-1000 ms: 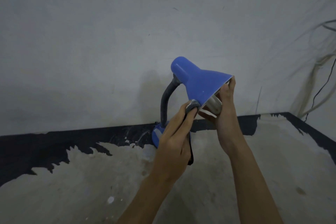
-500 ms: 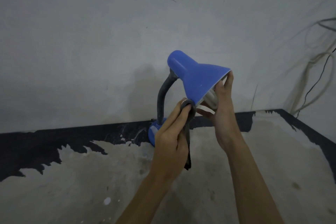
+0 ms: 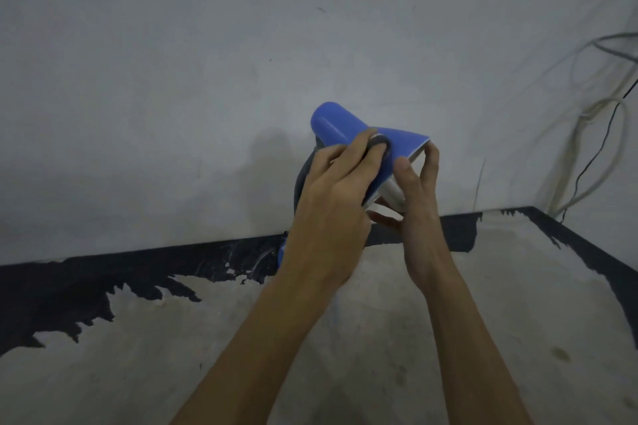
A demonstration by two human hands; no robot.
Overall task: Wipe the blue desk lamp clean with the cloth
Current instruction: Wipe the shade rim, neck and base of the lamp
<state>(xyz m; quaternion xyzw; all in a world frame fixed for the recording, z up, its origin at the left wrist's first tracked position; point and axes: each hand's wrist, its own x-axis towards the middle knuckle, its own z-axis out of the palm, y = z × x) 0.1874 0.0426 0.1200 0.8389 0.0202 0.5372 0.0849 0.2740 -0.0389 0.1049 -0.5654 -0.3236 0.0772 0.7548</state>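
1. The blue desk lamp with a cone-shaped metal shade (image 3: 340, 126) stands at the back of the worn grey worktop (image 3: 518, 304), close to the pale wall (image 3: 172, 79). Its dark bendable neck (image 3: 299, 183) rises behind the left wrist, and only a sliver of the blue base (image 3: 281, 257) shows.
2. The shade's long axis runs from its narrow closed cap at upper left down to the wide open mouth at lower right, tilted toward the person.
3. The left hand (image 3: 331, 197) lies on top of the shade, fingers curled and pressing a small dark grey cloth (image 3: 379, 145) against the blue outer surface about midway along the cone.
4. The right hand (image 3: 417, 197) grasps the rim at the open mouth, thumb on the outside and fingers reaching under, steadying the shade.
5. Judged from this, the wiping hand is the nearer one to the unwiped cap, which lies up and to the left of the cloth; a stroke along the cone's axis looks the natural next pass.
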